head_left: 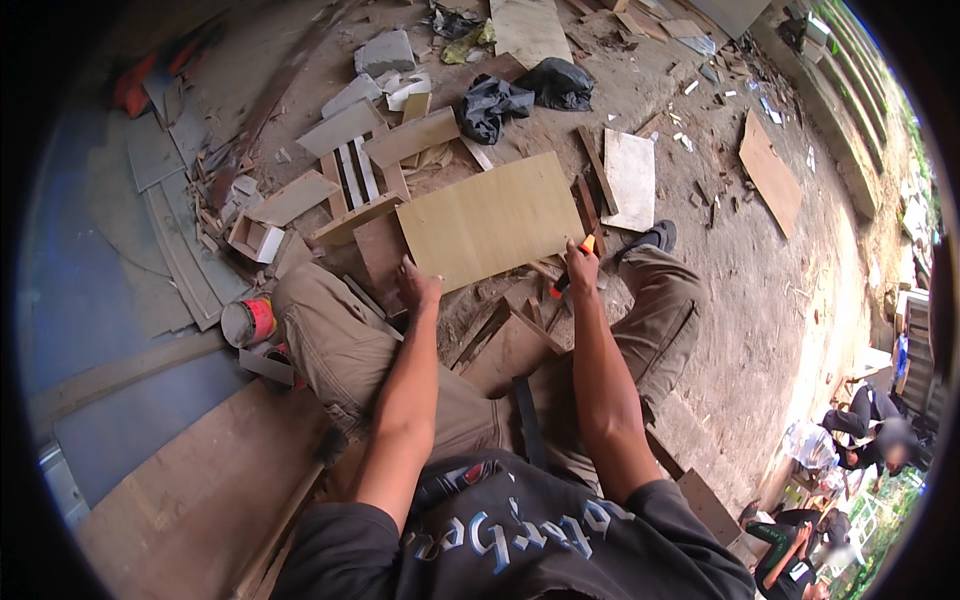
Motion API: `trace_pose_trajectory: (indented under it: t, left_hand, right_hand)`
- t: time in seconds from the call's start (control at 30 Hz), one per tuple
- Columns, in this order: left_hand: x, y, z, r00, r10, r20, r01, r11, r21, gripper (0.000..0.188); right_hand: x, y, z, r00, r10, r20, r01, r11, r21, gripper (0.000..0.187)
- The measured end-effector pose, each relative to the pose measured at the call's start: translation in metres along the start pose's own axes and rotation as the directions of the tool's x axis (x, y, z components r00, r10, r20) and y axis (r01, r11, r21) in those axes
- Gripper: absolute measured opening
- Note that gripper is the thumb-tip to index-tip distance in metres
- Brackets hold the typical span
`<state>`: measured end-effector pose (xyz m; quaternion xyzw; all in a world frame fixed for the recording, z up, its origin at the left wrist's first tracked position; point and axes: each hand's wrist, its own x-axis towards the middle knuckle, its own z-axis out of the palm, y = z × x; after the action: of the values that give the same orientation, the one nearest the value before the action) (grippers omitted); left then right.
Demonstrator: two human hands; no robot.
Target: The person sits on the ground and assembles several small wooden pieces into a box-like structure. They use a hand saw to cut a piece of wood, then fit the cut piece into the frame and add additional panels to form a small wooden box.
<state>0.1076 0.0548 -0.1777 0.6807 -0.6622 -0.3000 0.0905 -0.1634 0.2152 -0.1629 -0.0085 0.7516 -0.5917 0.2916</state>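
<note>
Plywood panel (490, 220) is the main thing here, a flat rectangular sheet, pale yellowish-tan, smooth face up, lying a bit skewed on the dirt floor right in front of the seated person's knees. Edges look clean and straight, corners square, no visible marks on the face. It sits on top of darker brown offcuts (380, 250).

Left hand (418, 288) rests at the panel's near-left corner, fingers bent down onto the edge, touching it more than gripping. Right hand (581, 268) is at the near-right edge, fingers closed around an orange-handled tool (572, 270). Can't tell exactly what kind, only the orange and a dark bit poke out of the fist.

Round about: a red-and-white tin can (247, 321) by the left knee, a pile of light wood strips and small frames (345, 185) beyond the panel on the left, a white board (630, 178) to its right, and two black plastic bags (525, 95) further off.
</note>
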Motion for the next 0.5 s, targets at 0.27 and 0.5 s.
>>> trace_pose_trajectory:
  t: [0.27, 0.5]
  left_hand:
    - [0.054, 0.119, 0.024, 0.752, 0.645, -0.134, -0.609, 0.758, 0.232, 0.06]
    - [0.093, 0.124, 0.074, 0.788, 0.597, -0.149, -0.547, 0.791, 0.274, 0.048]
  right_hand:
    - [-0.058, -0.074, -0.018, 0.954, -0.298, -0.022, 0.272, 0.898, -0.347, 0.021]
    - [-0.111, -0.165, -0.008, 0.931, -0.296, 0.216, 0.366, 0.77, -0.522, 0.025]
